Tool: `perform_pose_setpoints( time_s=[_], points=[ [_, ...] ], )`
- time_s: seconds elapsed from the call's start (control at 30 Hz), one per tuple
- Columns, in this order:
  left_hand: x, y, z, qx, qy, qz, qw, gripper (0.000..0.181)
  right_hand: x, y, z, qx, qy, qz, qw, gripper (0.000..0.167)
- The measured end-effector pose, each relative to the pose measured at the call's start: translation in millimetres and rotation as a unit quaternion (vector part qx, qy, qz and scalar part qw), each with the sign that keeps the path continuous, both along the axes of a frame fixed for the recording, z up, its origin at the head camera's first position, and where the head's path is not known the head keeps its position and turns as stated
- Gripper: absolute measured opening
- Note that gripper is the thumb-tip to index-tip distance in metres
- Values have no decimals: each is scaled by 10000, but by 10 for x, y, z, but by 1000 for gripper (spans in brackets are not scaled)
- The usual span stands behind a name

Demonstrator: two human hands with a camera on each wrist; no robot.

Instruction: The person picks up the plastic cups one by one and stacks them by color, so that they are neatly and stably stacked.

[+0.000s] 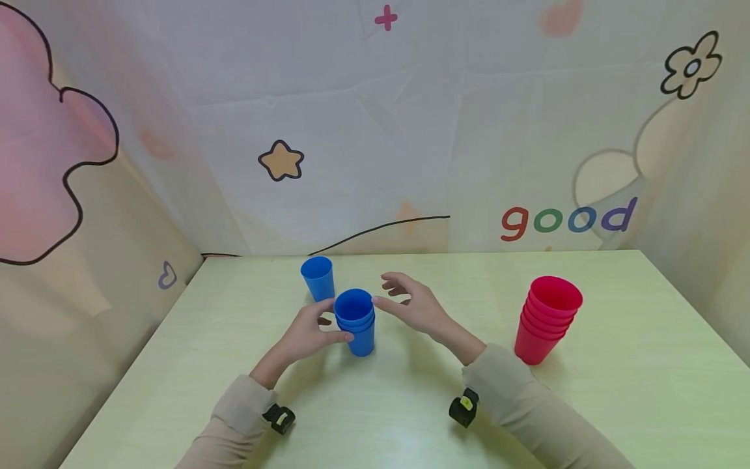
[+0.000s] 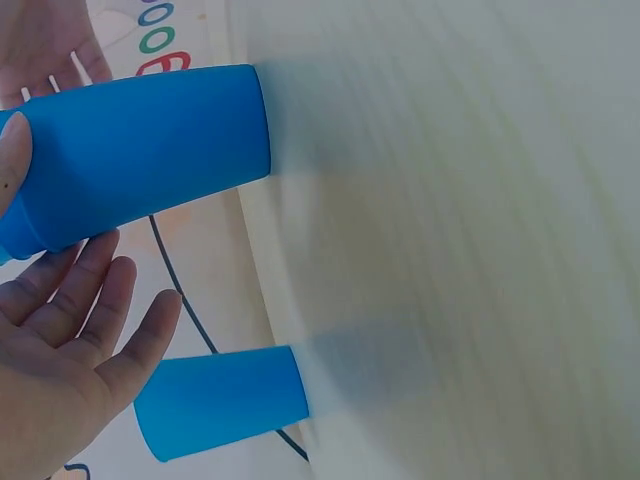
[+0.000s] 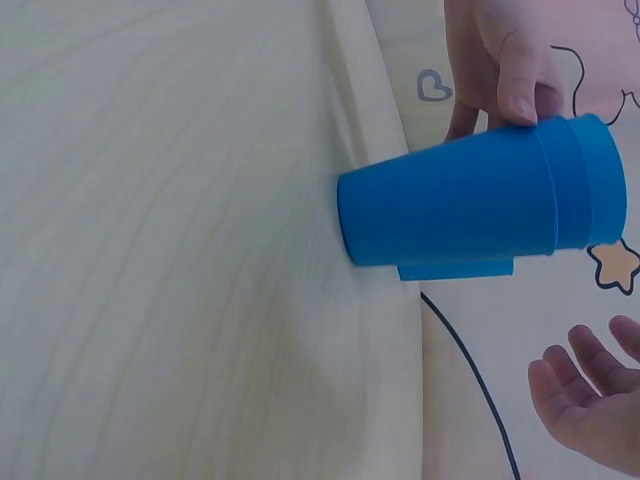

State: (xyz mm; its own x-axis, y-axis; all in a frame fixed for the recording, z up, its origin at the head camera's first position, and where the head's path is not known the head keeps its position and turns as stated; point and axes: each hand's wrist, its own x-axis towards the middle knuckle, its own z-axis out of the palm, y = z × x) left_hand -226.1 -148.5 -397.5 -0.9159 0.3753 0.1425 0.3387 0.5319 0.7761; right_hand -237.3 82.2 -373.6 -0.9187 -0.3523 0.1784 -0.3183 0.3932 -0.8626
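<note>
A stack of nested blue cups (image 1: 361,340) stands upright on the table, mouths up. My left hand (image 1: 309,333) holds it from the left, thumb on the near side and fingers around the far side. In the left wrist view, the thumb lies against the stack (image 2: 150,150) near its rims. To the right of the rims is my right hand (image 1: 415,305), its fingers loosely spread and nothing in them. The right wrist view has this hand (image 3: 595,395) apart from the cups. A single blue cup (image 1: 319,280) stands behind and left of the stack.
A stack of nested red cups (image 1: 539,335) stands on the right of the pale table (image 1: 363,417). A printed cloth backdrop (image 1: 375,130) rises behind the table's back edge and along its sides.
</note>
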Motion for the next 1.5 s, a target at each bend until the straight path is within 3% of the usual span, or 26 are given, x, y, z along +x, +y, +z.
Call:
perform_pose_setpoints(
  time_s=[0.53,1.13,1.5],
  points=[
    [103,-230,-3,129,-77,107,9998,58,-175,-76,-24,-88,25,-69,9999,54],
    [213,-374,-13,203,-235,218,9993,56,-559,-400,7,410,178,11,9990,64],
    [295,-504,7,162,-83,295,9994,55,-728,-527,-38,642,214,-42,9977,65]
  ],
)
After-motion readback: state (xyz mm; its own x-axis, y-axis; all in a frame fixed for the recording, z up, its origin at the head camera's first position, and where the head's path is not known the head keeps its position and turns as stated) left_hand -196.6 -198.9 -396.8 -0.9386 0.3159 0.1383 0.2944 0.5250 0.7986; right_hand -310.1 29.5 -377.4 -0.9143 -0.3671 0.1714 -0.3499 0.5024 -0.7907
